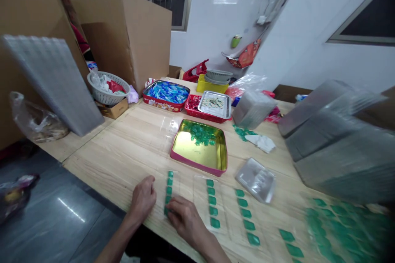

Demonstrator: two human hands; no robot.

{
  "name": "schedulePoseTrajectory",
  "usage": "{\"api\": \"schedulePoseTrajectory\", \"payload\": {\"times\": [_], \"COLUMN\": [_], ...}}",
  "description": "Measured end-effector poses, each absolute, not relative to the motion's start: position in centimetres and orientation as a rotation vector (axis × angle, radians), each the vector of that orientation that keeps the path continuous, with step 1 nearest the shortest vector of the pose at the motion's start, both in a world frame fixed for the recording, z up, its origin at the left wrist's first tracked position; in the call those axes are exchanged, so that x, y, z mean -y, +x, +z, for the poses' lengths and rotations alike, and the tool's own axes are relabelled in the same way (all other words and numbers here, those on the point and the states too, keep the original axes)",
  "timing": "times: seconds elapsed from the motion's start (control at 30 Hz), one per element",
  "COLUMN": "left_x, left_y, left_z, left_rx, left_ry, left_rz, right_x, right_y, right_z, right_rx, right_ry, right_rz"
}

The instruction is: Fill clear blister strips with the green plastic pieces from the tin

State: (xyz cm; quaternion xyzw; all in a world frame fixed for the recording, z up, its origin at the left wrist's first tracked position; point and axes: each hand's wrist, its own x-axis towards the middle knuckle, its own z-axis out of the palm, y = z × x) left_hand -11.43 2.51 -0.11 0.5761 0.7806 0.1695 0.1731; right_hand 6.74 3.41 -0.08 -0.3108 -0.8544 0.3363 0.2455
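At the near edge of the wooden table, my left hand rests with fingers curled into a loose fist beside a clear blister strip holding several green pieces. My right hand presses its fingertips on the near end of that strip. More clear strips with green pieces lie in a row to the right. A gold tin with a pink rim holds loose green pieces just behind.
A red tin of blue pieces, a red tray, a metal tray and a white basket stand at the back. Stacks of clear trays rise on the right; cardboard boxes on the left. A small clear tray lies near.
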Motion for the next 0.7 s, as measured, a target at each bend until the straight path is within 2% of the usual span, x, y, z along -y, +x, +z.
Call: {"api": "schedulePoseTrajectory", "payload": {"times": [0.2,0.43,0.6,0.7], "left_x": [-1.2,-1.3,-1.9,-2.7], "left_y": [-11.8,-12.7,-9.7,-6.4], "left_z": [-0.4,0.0,0.6,0.4], "left_rx": [-2.210,-2.249,-1.820,-1.539], "left_ry": [1.627,1.521,1.181,1.060], "left_rz": [0.446,0.642,1.010,1.032], "right_x": [-3.4,-3.3,-3.5,-3.6], "right_y": [7.0,6.0,10.4,15.3], "right_z": [-0.7,-0.5,2.3,3.6], "right_rx": [2.289,2.324,2.085,1.890], "right_ry": [-1.334,-1.465,-1.398,-1.422], "right_rz": [0.613,0.511,0.537,0.597]}}
